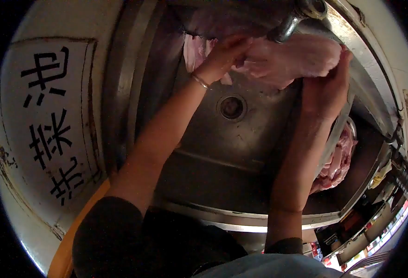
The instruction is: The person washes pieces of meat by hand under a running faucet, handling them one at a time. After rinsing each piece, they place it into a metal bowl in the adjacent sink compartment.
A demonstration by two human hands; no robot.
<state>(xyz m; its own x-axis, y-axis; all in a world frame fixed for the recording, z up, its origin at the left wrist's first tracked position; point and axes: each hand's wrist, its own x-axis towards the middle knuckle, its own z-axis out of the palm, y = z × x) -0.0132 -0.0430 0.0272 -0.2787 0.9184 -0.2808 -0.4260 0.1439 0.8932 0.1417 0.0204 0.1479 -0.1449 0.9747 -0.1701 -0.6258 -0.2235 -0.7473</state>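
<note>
A large pale pink slab of raw meat (292, 58) stretches across the back of the metal sink (241, 139), below the faucet (285, 28). My left hand (227, 55), with a bracelet at its wrist, grips the slab toward its left end, where a paler flap hangs past the fingers. At the other end, my right hand (328, 90) is curled around the slab's edge from below and the right side. Some of its fingers are hidden behind the meat. Whether water runs from the faucet I cannot make out.
A round drain (231, 107) lies in the sink floor, in front of the meat. Right of my right forearm, a bowl (352, 129) piled with red raw meat (337, 162) stands beyond the sink divider. On the left is a white sign (55, 116) with black characters.
</note>
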